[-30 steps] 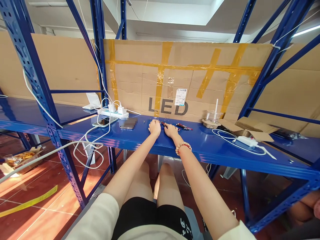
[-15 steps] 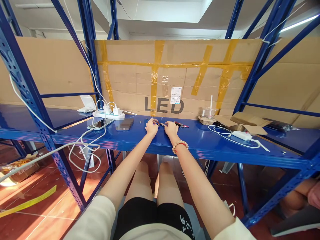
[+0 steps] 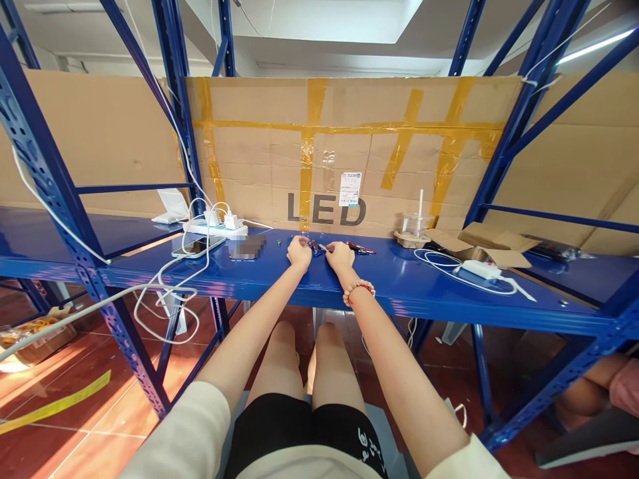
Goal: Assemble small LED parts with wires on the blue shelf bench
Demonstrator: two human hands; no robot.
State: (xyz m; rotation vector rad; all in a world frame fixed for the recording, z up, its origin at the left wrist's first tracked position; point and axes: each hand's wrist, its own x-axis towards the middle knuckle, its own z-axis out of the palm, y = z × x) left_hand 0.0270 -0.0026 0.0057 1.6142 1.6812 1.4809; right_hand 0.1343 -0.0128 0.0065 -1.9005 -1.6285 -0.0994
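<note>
My left hand [image 3: 299, 255] is closed over the blue shelf top [image 3: 279, 276], its fingertips pinching a small shiny dark-blue and reddish piece [image 3: 315, 249] too small to name. Close on its right, my right hand [image 3: 340, 257] is also closed, with a thin silvery tip [image 3: 323, 249] poking out towards the left hand. The rest of that silvery thing is hidden by the fingers. Just beyond the right hand lies a red-and-black slender tool [image 3: 361, 249], partly covered. Tiny bits are scattered on the surface behind the hands.
To the left are a phone [image 3: 198, 247], a white power strip [image 3: 219, 230] with plugs, and looping white cables. To the right stand a plastic cup with straw [image 3: 415, 225], a white adapter [image 3: 482, 269] and an open cardboard box [image 3: 492, 243]. A cardboard panel [image 3: 249, 159] closes the back.
The small piece at my left fingertips has turned and shows more blue. Both hands stay in nearly the same place; the view has shifted slightly.
</note>
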